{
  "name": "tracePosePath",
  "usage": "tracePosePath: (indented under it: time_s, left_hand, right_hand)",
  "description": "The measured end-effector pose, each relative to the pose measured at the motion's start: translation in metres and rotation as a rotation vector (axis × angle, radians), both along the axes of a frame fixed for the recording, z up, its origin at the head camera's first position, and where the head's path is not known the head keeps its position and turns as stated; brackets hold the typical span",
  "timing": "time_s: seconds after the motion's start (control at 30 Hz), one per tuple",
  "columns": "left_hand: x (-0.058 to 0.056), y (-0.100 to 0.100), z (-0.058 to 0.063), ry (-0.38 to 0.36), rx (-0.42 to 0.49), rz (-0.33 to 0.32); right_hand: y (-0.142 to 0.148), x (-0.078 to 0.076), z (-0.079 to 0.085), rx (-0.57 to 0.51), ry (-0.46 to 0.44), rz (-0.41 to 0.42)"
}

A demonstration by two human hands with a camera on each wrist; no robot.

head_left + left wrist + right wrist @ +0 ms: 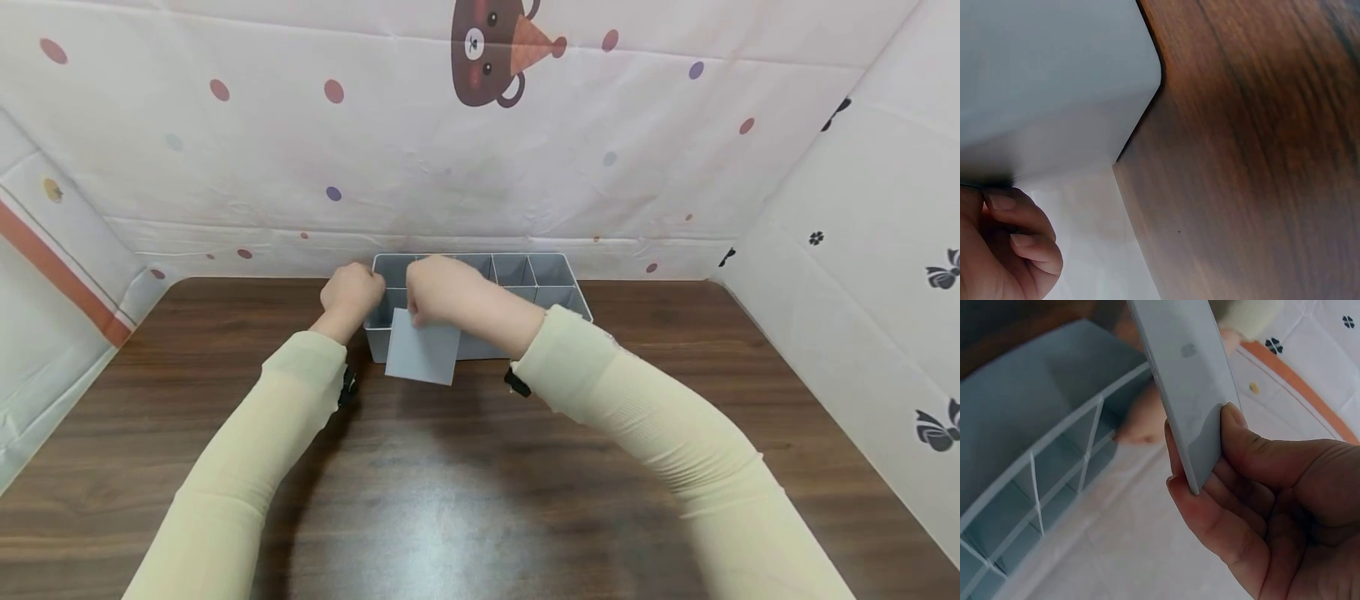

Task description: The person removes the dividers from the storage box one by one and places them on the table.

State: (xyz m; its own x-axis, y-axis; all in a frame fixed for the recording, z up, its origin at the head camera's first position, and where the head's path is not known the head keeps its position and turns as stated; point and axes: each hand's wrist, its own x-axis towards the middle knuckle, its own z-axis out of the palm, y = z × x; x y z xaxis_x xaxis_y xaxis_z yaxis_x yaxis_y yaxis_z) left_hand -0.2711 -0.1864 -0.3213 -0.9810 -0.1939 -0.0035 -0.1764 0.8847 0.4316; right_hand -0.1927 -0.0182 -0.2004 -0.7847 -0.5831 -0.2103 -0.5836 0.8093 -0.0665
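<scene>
My right hand (444, 287) pinches a thin, flat grey divider panel (422, 354) by its upper edge, in front of a grey compartment box (486, 347). In the right wrist view the thumb lies on one face of the panel (1192, 375) and the fingers curl against the other. My left hand (352, 290) grips the rim at the box's left end. From the left wrist view, its curled fingers (1029, 215) show at the wall of the box (1054, 69); part of that hand is out of frame. The box stands upright, with thin partitions forming two rows of cells.
The box sits at the back of a dark wooden table (450, 467), close to a white patterned cloth backdrop (405, 150). Another cloth wall (855, 250) borders the right side. Black wrist bands (517, 382) show below the sleeves.
</scene>
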Motion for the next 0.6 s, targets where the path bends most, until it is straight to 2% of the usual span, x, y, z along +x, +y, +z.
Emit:
tracePosePath:
  time_s: [0.3, 0.6]
  left_hand:
    - [0.000, 0.000, -0.001, 0.011, 0.003, -0.003]
    - [0.000, 0.002, -0.003, 0.018, 0.009, -0.017]
  right_hand:
    - [-0.012, 0.004, -0.038, -0.003, -0.073, 0.039]
    - [-0.020, -0.001, -0.071, 0.005, -0.115, 0.015]
